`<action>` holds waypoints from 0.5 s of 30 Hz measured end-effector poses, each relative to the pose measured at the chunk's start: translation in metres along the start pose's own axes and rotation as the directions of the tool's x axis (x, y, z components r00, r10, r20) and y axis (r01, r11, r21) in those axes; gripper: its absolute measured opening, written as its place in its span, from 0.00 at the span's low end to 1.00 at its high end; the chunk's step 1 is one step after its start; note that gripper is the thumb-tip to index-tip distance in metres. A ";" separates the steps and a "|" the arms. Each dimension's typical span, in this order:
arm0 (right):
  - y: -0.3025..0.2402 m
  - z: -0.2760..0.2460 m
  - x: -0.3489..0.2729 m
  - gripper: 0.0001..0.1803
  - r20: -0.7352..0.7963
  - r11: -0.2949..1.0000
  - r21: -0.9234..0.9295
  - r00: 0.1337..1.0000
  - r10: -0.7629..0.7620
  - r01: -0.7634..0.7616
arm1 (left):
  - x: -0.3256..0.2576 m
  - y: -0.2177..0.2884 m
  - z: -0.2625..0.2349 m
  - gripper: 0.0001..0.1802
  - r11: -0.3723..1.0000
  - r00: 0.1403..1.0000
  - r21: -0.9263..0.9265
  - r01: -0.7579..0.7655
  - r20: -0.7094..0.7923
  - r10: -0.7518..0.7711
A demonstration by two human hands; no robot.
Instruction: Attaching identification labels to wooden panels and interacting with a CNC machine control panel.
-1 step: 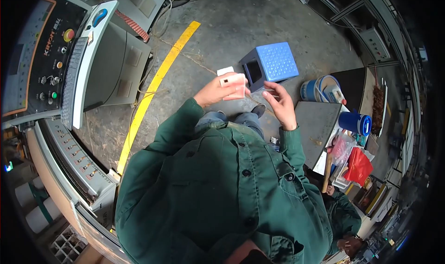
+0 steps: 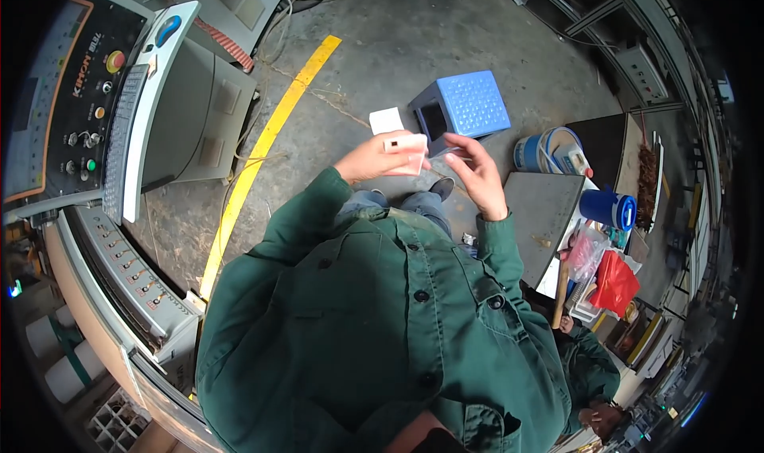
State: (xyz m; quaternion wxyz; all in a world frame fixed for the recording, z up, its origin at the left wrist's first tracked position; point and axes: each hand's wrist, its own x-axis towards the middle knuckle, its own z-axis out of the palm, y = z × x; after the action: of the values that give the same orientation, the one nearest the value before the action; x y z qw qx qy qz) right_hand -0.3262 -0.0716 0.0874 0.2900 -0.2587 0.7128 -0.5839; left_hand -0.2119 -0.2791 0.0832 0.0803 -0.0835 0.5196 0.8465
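Black plastic is facing the control panel [image 2: 49, 131] at far left, which is bearing pale lettering, a round red button [image 2: 116, 61] and a green button [image 2: 90, 164]. Beside it, a grey keyboard [image 2: 125, 147] and a smooth blue mouse [image 2: 168, 31] are resting on a white shelf [image 2: 173, 69]. Yellow tape [image 2: 272, 131] is curving across stained concrete [image 2: 374, 47]. The left hand [image 2: 364, 162] is clasping a pale pink box [image 2: 412, 160], flat-faced and square-edged, with one small dark square showing; the box is sitting between the hands, before the torso. A flat white piece [image 2: 386, 120] is jutting up just beyond it; whether the two are joining cannot be told. Farther out, a blue stool [image 2: 476, 103] is presenting a studded top. The right hand [image 2: 480, 181] is hovering near the box, fingers curving half open; whether it is gripping anything thin cannot be told. Rightward, a round blue bucket [image 2: 528, 154], a cylindrical blue jar [image 2: 605, 208], a wooden handle [image 2: 562, 294] and a creased red bag [image 2: 615, 286] are crowding together.
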 end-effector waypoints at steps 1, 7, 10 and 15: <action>-0.011 0.005 0.004 0.20 0.064 0.998 0.045 0.997 -0.039 0.037 | 0.005 -0.008 0.003 0.19 0.995 0.989 0.045 0.087 0.115 -0.092; 0.002 0.007 0.021 0.03 -0.010 0.970 0.227 0.995 0.098 -0.093 | 0.023 -0.043 0.003 0.14 0.993 0.993 0.101 0.069 0.085 -0.077; 0.009 0.002 0.021 0.04 0.072 0.972 0.213 0.994 0.083 -0.097 | 0.019 -0.031 0.008 0.14 0.995 0.992 0.035 0.098 0.077 -0.101; 0.000 0.021 0.016 0.23 0.331 0.842 0.482 0.940 0.080 -0.242 | 0.028 -0.024 0.009 0.19 0.949 0.952 -0.240 -0.202 -0.274 0.134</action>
State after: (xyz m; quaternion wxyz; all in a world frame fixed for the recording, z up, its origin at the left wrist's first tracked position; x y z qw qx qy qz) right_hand -0.3227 -0.0975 0.0820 0.5010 -0.1948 0.4975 -0.6809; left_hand -0.2341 -0.2591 0.0599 -0.0717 -0.1562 0.4129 0.8944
